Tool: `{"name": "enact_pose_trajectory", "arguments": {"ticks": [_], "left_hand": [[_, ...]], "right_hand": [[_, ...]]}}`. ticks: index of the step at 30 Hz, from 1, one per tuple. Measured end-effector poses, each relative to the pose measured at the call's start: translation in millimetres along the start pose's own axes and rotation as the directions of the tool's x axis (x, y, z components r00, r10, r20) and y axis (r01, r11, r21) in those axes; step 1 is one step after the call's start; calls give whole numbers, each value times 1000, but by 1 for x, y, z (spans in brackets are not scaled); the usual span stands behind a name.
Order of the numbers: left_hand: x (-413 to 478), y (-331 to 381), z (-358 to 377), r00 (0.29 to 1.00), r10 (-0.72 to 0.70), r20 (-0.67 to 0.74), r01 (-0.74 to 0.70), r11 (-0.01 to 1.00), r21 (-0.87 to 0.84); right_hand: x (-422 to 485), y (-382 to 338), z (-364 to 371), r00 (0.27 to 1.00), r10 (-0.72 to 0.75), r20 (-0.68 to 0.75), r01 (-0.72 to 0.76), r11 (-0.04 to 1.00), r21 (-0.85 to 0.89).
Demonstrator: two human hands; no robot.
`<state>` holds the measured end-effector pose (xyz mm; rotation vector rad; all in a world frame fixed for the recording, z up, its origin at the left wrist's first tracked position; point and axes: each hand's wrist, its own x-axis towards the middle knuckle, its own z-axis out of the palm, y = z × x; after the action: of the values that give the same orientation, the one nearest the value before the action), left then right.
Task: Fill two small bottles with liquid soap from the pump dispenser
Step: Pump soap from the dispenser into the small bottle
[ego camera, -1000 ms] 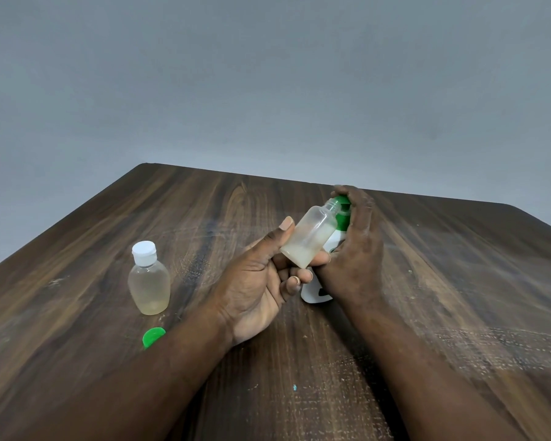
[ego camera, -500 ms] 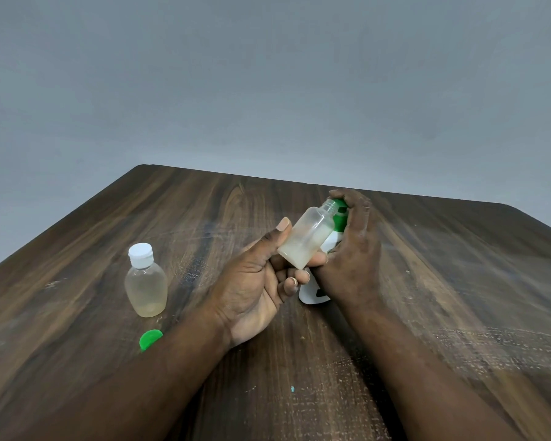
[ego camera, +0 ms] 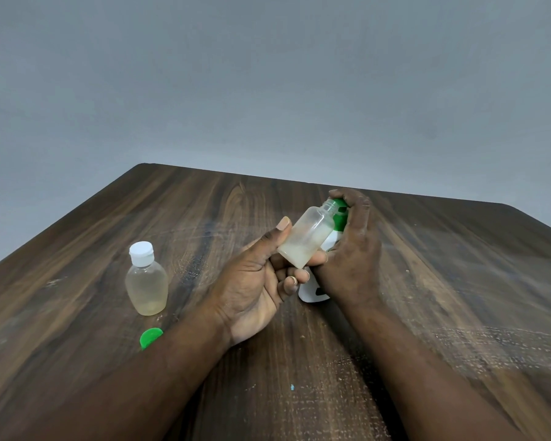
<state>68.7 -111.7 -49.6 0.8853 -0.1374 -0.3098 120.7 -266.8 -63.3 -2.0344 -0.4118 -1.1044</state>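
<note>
We are noting a dark, streaky wood-grain table (ego camera: pixel 204 218). The open bottle (ego camera: pixel 306 237), frosted translucent plastic with a threaded neck, is tilting toward the green pump head (ego camera: pixel 341 221) of the white pump dispenser (ego camera: pixel 310 292), with a little cloudy liquid pooling at its base. The left hand (ego camera: pixel 252 281) is pinching it, thumb along one side and curled fingers under the base. The right hand (ego camera: pixel 352 249) is curling over the pump head. The capped bottle (ego camera: pixel 147 281), rounded and white-lidded, is standing at left near a loose green cap (ego camera: pixel 150 337).
</note>
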Motion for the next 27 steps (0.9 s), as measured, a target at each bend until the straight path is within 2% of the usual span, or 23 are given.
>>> {"name": "enact_pose_trajectory", "arguments": {"ticks": [27], "left_hand": [[1, -1, 0, 1000, -5, -9, 5, 1000, 6]], "right_hand": [[1, -2, -4, 1000, -4, 17, 4, 1000, 28]]}}
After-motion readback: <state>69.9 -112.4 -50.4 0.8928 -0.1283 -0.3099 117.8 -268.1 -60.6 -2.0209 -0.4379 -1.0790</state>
